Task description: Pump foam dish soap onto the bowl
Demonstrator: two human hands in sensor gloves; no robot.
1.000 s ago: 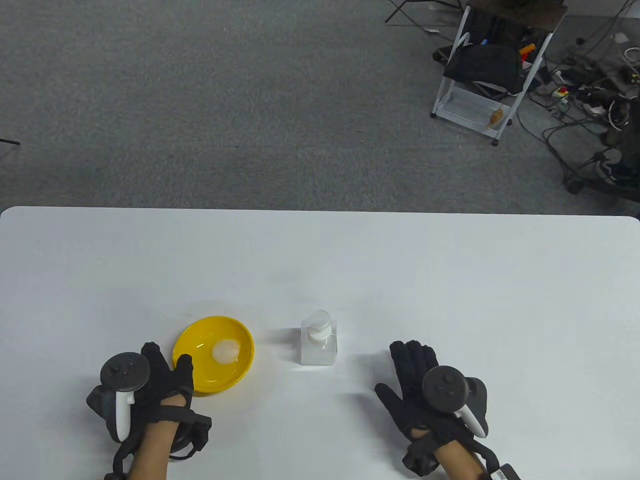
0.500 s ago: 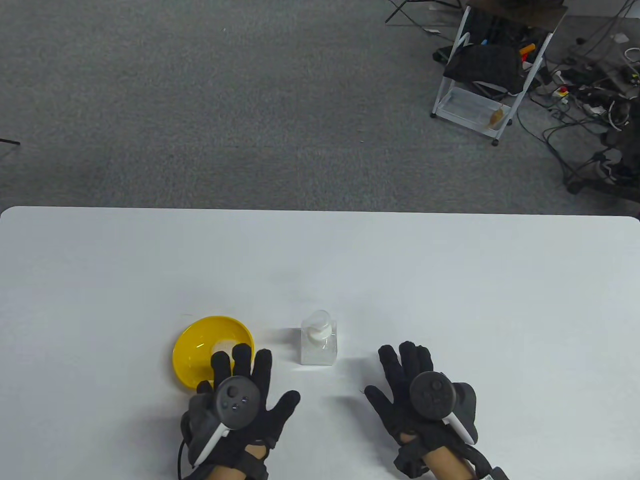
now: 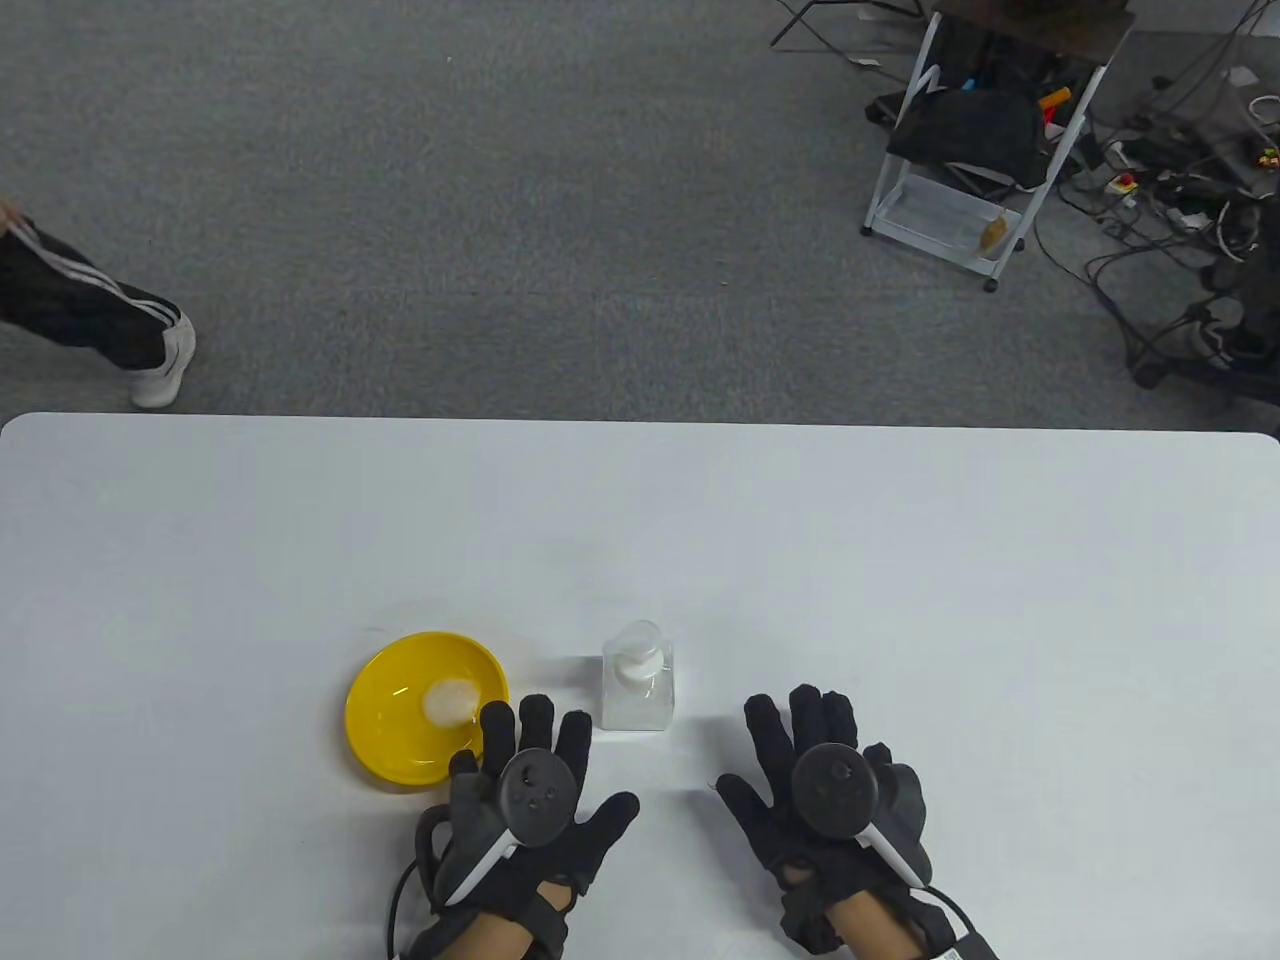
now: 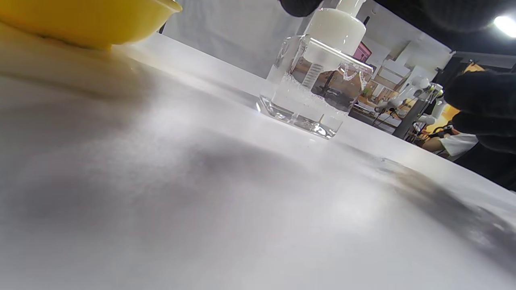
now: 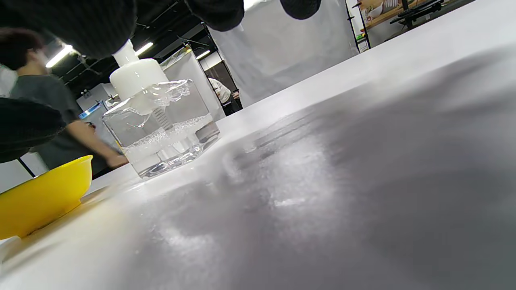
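Observation:
A yellow bowl (image 3: 400, 715) with a blob of white foam (image 3: 450, 699) in it sits on the white table (image 3: 900, 560). A clear square soap bottle (image 3: 637, 688) with a white pump stands just right of it. My left hand (image 3: 535, 790) lies flat with fingers spread, between bowl and bottle, its fingertips over the bowl's near right rim. My right hand (image 3: 820, 780) lies flat with fingers spread, right of the bottle, holding nothing. The bottle (image 4: 312, 86) and bowl (image 4: 88, 20) show in the left wrist view, and the bottle (image 5: 161, 125) and bowl (image 5: 40, 193) in the right wrist view.
A person's leg and white shoe (image 3: 160, 365) are on the carpet beyond the table's far left corner. A white cart (image 3: 975, 150) and tangled cables (image 3: 1180, 200) stand far right on the floor.
My left hand moved right from beside the bowl to between bowl and bottle. My right hand shifted slightly left. A person's leg came into view at the far left.

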